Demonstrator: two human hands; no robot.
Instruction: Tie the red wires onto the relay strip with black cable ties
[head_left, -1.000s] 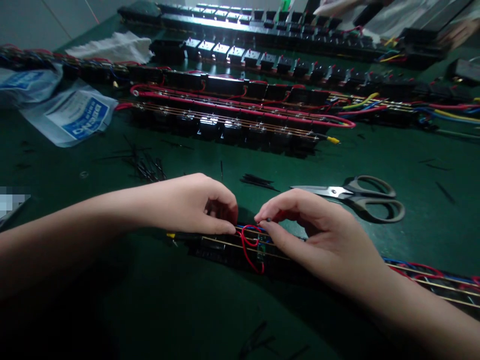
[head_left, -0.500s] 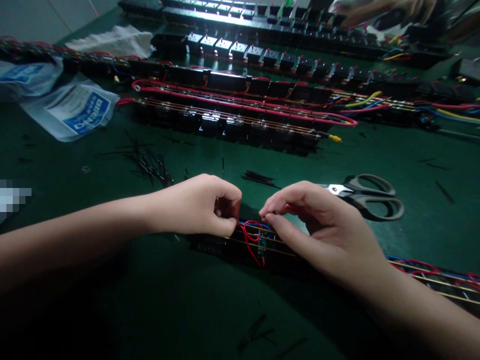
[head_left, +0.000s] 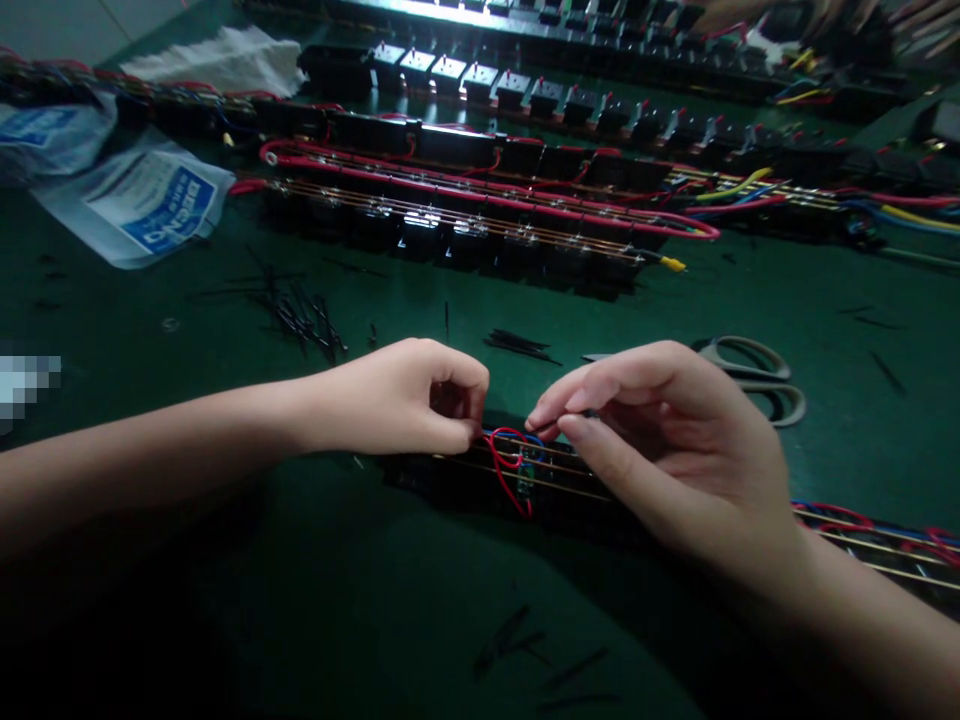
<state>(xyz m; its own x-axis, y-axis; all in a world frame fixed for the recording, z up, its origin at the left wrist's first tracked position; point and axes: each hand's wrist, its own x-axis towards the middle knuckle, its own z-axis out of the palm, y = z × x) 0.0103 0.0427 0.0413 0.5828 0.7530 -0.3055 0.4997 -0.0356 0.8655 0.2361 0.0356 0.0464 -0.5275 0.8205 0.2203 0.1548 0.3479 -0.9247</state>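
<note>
My left hand (head_left: 409,398) is closed in a pinch at the near long black strip assembly (head_left: 585,483). Red and blue wires (head_left: 510,445) come out at its fingertips, so it seems to grip them; the exact hold is hidden. Just to the right, my right hand (head_left: 675,440) pinches a small thin black strip (head_left: 581,416) between thumb and fingers, above the assembly. Between the hands a red wire loops over a small green circuit board (head_left: 526,478). Long brass-coloured rods run along the assembly, and my right hand and forearm cover part of it.
Scissors (head_left: 784,358) lie behind my right hand, partly hidden. Loose thin black strips (head_left: 300,315) are scattered on the green table (head_left: 420,620). Farther back are wired black assemblies (head_left: 465,235) and plastic bags (head_left: 150,205). Another person's hand (head_left: 926,22) shows at the top right.
My right hand has moved slightly right and away from the left, the black strip showing more between its fingers. My left hand keeps its pinch. The view has shifted a little.
</note>
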